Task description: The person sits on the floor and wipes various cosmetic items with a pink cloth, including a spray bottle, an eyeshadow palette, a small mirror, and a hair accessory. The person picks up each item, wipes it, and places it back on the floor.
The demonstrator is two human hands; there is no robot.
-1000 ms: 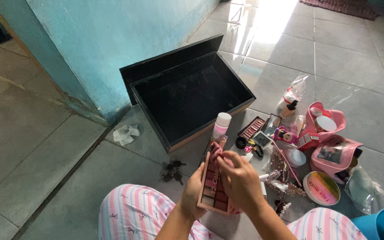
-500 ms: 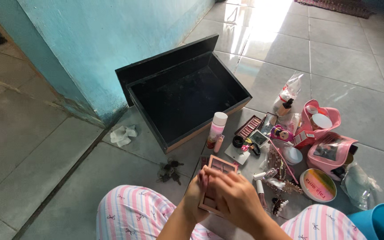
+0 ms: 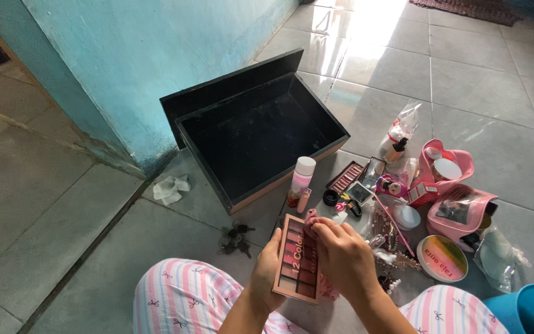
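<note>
My left hand (image 3: 266,269) holds a flat pink eyeshadow palette (image 3: 295,258) by its left edge, lid side up, above my lap. Pressed against the palette's top right is a small pink cloth (image 3: 312,218), which my right hand (image 3: 345,261) grips. Both hands are over my striped pink trousers (image 3: 183,297).
An open black box (image 3: 254,133) with its lid leaning behind it stands by the blue wall. Several cosmetics lie on the tiles to the right: a white-capped bottle (image 3: 301,180), pink pouches (image 3: 461,213), a round tin (image 3: 442,258). A crumpled tissue (image 3: 170,187) and dark hair clips (image 3: 235,237) lie left.
The palette was lowered and tilted half a second ago with both hands over it; now it is raised flat again and my right hand with the cloth is on its upper right.
</note>
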